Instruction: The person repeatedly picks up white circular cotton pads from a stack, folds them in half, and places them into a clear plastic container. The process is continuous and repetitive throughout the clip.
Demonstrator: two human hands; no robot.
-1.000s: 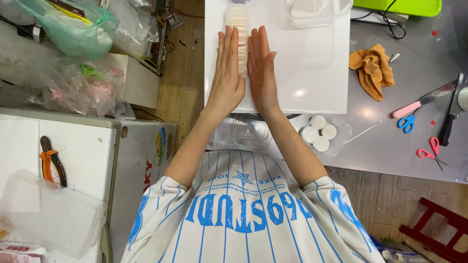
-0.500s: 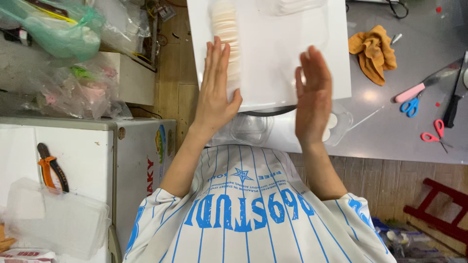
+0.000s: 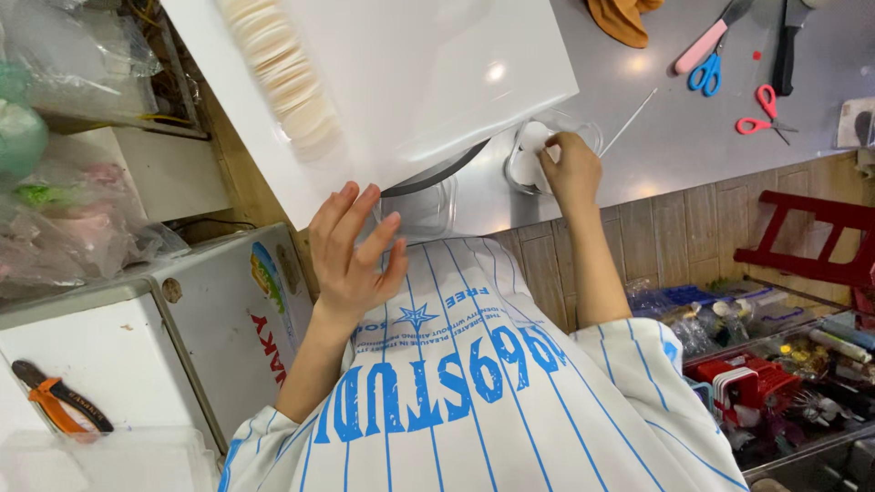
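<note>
A white board (image 3: 428, 82) lies on the grey metal table (image 3: 674, 155) and carries a row of pale round discs (image 3: 283, 77) along its left side. My left hand (image 3: 351, 251) hovers with spread fingers at the board's near corner and holds nothing. My right hand (image 3: 570, 169) reaches into a clear plastic tub (image 3: 533, 137) at the table's near edge. Its fingers are curled on one of the white round pieces (image 3: 527, 164) inside. A second clear tub (image 3: 424, 208) sits partly under the board.
Pink-and-blue scissors (image 3: 704, 56), red scissors (image 3: 761, 120), a black knife (image 3: 789, 46), a thin white stick (image 3: 629, 121) and an orange cloth (image 3: 624, 20) lie on the table. Orange-handled pliers (image 3: 59, 405) rest on a white cabinet, left. A red stool (image 3: 811, 241) stands right.
My hands, pressed together on the board a second ago, have parted. The right one dropped to the clear tub. The left one drew back to the board's near corner. The view tilted.
</note>
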